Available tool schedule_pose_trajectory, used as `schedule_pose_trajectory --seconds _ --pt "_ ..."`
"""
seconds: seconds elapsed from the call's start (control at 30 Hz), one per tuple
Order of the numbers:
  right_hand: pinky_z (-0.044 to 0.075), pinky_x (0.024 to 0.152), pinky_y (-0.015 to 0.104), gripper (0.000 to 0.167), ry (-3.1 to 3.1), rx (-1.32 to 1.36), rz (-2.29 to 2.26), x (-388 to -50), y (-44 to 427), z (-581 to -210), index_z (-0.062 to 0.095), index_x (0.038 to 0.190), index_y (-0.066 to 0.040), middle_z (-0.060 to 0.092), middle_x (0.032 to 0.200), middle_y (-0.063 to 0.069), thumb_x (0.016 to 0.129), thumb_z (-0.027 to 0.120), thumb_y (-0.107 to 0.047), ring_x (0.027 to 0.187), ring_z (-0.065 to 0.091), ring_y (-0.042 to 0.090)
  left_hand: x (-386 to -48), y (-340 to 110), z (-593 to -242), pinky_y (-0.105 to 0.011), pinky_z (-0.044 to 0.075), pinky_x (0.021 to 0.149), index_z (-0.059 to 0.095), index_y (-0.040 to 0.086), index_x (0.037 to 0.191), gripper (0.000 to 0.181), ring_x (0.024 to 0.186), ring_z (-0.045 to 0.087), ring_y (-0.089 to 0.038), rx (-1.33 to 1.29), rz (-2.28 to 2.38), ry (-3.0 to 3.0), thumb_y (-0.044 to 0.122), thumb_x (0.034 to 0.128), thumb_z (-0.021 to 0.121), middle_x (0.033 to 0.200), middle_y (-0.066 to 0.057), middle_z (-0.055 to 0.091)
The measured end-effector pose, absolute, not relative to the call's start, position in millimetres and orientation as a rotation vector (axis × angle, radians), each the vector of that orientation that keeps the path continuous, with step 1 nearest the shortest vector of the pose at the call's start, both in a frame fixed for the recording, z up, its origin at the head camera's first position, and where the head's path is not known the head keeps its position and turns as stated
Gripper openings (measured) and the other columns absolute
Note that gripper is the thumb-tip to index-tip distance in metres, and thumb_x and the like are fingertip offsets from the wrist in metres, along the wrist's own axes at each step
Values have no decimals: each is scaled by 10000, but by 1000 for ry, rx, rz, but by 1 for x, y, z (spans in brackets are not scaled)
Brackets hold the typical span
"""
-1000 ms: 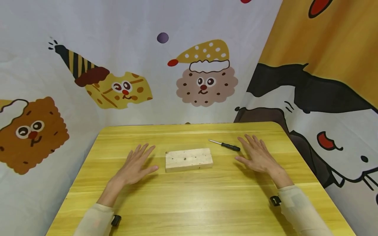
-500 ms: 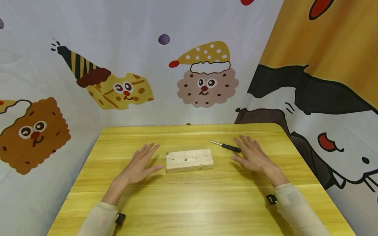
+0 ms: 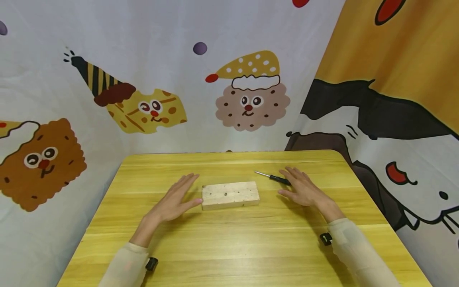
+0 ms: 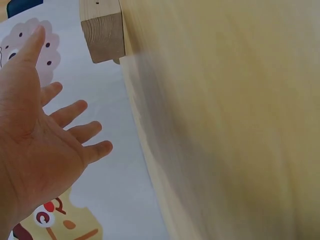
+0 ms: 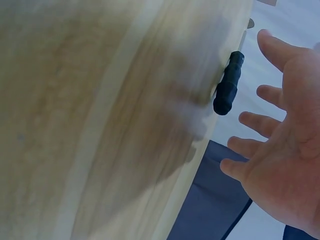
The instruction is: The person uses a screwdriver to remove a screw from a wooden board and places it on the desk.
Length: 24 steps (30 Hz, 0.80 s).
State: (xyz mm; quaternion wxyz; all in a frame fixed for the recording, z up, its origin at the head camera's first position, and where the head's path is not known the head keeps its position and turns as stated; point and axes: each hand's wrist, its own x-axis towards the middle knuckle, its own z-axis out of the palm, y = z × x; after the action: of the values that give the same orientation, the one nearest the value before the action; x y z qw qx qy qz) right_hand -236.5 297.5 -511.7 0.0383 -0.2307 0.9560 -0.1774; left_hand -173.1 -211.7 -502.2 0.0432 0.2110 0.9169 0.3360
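A pale wooden block (image 3: 230, 194) with several small holes in its top lies mid-table; its end also shows in the left wrist view. To its right is a screwdriver (image 3: 279, 179) with a black handle and a thin metal shaft pointing left. My left hand (image 3: 175, 201) hovers at the block's left end, fingers extended, thumb close to the corner; whether it touches I cannot tell. Over by the screwdriver handle, my right hand (image 3: 301, 189) is spread and holds nothing, covering the handle's end in the head view. In the right wrist view the handle (image 5: 229, 82) appears apart from the fingers.
All this is on a yellow wood-grain table (image 3: 233, 247) with rounded far corners. Behind it hangs a white curtain (image 3: 168, 36) printed with cartoon biscuits and cheese. Small black devices sit at both sleeves, such as the right one (image 3: 326, 239).
Both hands have drifted inward: the left one to the right, up to the block, and the right one to the left, over the screwdriver's handle end. Block and screwdriver stay put.
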Motion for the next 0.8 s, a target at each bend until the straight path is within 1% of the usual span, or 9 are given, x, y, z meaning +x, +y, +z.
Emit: schedule_pose_trajectory --seconds 0.2,0.3,0.4,0.47,0.6,0.63,0.73,0.8 --pt "258 1328 838 792 2916 -733 -522 -241 291 -514 421 1725 -23 353 1786 346 1114 734 -416 1650 322 621 -174 -209 -504 -820 159 1372 224 230 1826 899 1744 179 -539 660 1044 2804 542 1118 680 1888 -198 223" --pt "332 1306 814 758 2923 -762 -504 -243 288 -516 467 1686 16 425 1735 360 1106 753 -380 1608 406 609 -175 -207 -504 -821 163 1371 226 230 1826 899 1747 177 -532 664 1053 2798 538 1117 684 1891 -186 222" --pt "420 1276 765 713 2934 -797 -499 -246 287 -520 512 1642 45 509 1669 359 1098 772 -335 1544 506 586 -175 -206 -504 -812 166 1376 232 235 1825 903 1755 170 -514 660 1061 2788 548 1112 690 1894 -170 218" --pt "471 1249 736 694 2936 -822 -514 -248 286 -522 531 1624 52 553 1634 349 1090 784 -312 1503 562 570 -176 -204 -503 -805 169 1379 236 237 1824 907 1757 170 -506 661 1059 2787 559 1108 690 1896 -160 217" --pt "528 1191 724 671 2934 -872 -566 -251 286 -524 562 1591 59 605 1573 352 1076 797 -302 1436 618 570 -179 -201 -502 -793 172 1385 250 224 1820 905 1757 182 -497 669 1054 2792 568 1107 688 1892 -159 230" --pt "540 1205 680 672 2936 -918 -591 -255 290 -530 562 1597 40 610 1574 335 1090 778 -344 1441 627 536 -180 -200 -501 -788 169 1389 255 221 1819 903 1758 182 -493 669 1057 2789 564 1106 691 1892 -158 233" --pt "594 1127 653 611 2959 -966 -589 -258 288 -531 610 1543 41 663 1491 319 1087 785 -326 1349 682 514 -181 -197 -500 -781 157 1396 265 198 1816 898 1758 179 -495 681 1066 2774 551 1109 693 1887 -170 241" --pt "622 1086 628 559 2974 -971 -579 -259 286 -531 641 1507 47 696 1434 297 1078 797 -276 1290 713 484 -182 -194 -499 -777 150 1399 269 177 1813 897 1757 176 -502 687 1068 2763 544 1112 690 1883 -185 247"
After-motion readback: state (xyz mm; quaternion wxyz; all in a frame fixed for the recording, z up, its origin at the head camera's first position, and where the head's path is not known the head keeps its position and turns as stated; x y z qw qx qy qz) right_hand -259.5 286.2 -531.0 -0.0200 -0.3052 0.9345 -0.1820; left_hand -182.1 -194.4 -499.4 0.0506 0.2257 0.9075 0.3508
